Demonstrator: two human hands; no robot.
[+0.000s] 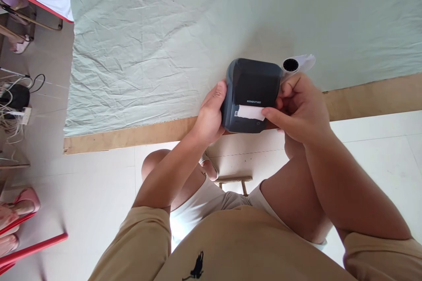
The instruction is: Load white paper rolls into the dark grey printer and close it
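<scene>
A dark label printer [255,83] marked NIIMBOT is held at the table's near edge, and a strip of white label paper [250,112] sticks out of its front slot. My left hand [211,112] is closed around the printer's left side. On the other side, the curled fingers of my right hand [305,105] are at the printer's right edge, with the thumb on the right end of the strip. Just beyond those fingers is a small white roll [291,66] with a dark core and a loose paper tail; whether the fingers touch it is unclear.
A pale green wrinkled cloth [148,52] covers the table, whose bare wooden edge [132,137] runs along the front. Tangled cables with a power strip [26,115] lie at the left. Red stool legs [36,248] and another person's feet [26,202] are at lower left.
</scene>
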